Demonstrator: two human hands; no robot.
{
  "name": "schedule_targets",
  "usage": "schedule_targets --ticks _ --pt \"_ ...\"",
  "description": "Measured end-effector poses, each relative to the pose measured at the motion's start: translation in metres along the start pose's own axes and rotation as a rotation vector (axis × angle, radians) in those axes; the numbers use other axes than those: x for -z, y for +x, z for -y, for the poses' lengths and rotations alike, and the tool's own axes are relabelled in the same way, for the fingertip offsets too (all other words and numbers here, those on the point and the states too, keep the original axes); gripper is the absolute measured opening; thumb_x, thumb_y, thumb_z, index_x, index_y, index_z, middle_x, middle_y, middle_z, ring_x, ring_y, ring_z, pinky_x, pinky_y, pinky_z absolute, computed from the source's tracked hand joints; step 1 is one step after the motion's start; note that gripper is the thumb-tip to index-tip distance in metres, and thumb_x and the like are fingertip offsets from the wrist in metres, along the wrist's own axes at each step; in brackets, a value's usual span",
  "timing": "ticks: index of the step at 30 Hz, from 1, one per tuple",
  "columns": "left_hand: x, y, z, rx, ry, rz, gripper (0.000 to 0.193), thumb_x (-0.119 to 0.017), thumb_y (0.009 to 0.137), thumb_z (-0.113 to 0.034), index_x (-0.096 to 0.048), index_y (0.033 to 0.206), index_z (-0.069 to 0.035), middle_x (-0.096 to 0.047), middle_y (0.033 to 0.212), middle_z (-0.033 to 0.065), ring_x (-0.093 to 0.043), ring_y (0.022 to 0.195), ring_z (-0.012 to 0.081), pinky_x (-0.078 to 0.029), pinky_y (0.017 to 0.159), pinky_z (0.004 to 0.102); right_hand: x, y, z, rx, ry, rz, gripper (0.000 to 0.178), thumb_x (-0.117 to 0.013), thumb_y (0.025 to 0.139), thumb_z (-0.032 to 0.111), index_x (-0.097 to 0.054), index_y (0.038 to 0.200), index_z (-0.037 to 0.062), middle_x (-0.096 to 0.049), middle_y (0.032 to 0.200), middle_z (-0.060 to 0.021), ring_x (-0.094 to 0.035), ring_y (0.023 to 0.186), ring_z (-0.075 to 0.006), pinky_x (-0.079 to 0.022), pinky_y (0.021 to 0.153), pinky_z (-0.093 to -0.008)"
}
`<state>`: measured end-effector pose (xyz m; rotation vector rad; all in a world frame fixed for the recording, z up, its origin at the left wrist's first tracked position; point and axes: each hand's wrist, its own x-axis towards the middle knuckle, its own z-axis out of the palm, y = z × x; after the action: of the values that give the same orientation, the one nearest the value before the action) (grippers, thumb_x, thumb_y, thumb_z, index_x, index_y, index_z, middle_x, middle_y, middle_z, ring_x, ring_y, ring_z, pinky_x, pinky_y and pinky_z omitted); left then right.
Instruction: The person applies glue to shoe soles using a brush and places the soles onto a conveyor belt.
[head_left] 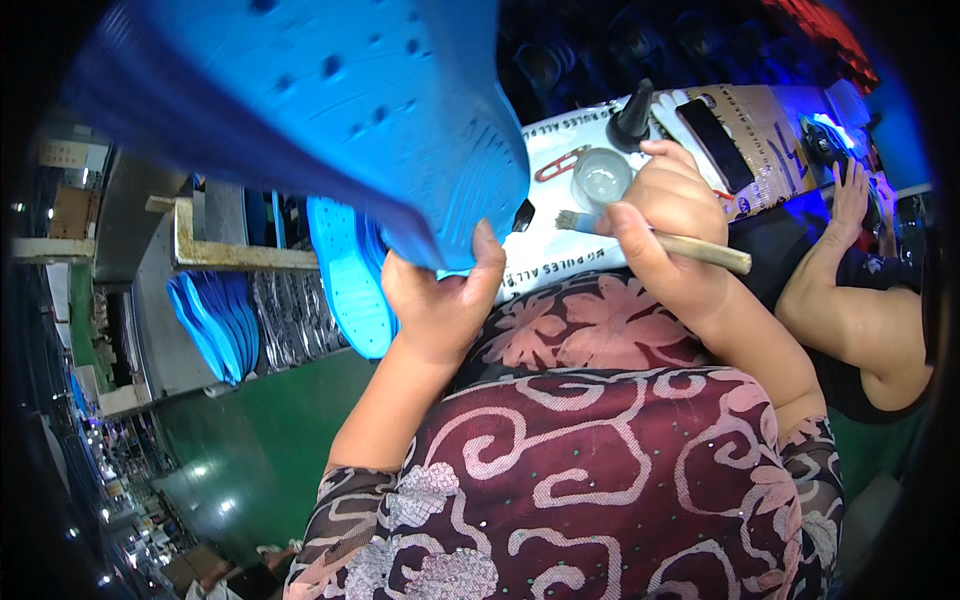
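My left hand (440,298) is closed on the edge of a bright blue shoe sole (390,110), thumb on its ribbed end. The sole is raised close to the camera, tilted, and dotted with small holes; its upper part runs out of the picture. My right hand (675,225) grips a brush (705,251) by its light wooden handle. The brush's bristles point left, a little apart from the sole. Just beyond the brush stands a small translucent cup (602,177) on the white printed sheet (550,250) that covers the worktop.
Around the cup lie a red-handled tool (562,164), a black cone-shaped object (632,118) and a phone (718,145) on cardboard (770,115). More blue soles (350,280) stand at left, with others stacked (215,320) beyond a metal frame (245,255). A co-worker's arm (840,290) is at right.
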<state>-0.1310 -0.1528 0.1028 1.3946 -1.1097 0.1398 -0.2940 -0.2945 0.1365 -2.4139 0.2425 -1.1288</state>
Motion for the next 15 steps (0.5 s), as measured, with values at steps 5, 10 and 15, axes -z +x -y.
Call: schedule_targets --ticks 5,10,15 --pt "0.016 0.038 -0.05 0.266 -0.054 0.11 0.037 -0.061 0.079 0.005 -0.053 0.115 0.007 -0.063 0.102 0.0135 -0.061 0.093 0.021 -0.046 0.088 0.0335 0.035 -0.022 -0.016 -0.166 0.102 -0.188 0.024 -0.057 0.086 0.008 -0.063 0.063 0.0045 -0.059 0.061 -0.0063 -0.053 0.061 -0.0227 -0.042 0.075 -0.0375" --pt "0.023 0.072 -0.1 0.673 -0.564 0.461 0.068 -0.067 0.077 -0.013 -0.034 0.132 0.009 -0.054 0.12 0.0188 -0.055 0.109 0.0274 -0.043 0.095 0.0395 0.056 -0.07 -0.037 -0.562 0.26 -0.28 0.033 -0.05 0.094 0.017 -0.064 0.068 0.0009 -0.058 0.064 -0.006 -0.055 0.061 -0.0166 -0.045 0.066 -0.0309" --pt "-0.089 0.128 -0.126 0.734 -0.755 1.046 0.082 -0.068 0.069 -0.018 -0.029 0.137 0.007 -0.058 0.109 0.0165 -0.063 0.073 0.0169 -0.053 0.06 0.0259 0.089 -0.108 -0.051 -0.598 0.238 -0.373 0.027 -0.051 0.092 0.013 -0.062 0.071 0.0 -0.055 0.062 -0.0067 -0.052 0.059 -0.0162 -0.041 0.056 -0.0297"
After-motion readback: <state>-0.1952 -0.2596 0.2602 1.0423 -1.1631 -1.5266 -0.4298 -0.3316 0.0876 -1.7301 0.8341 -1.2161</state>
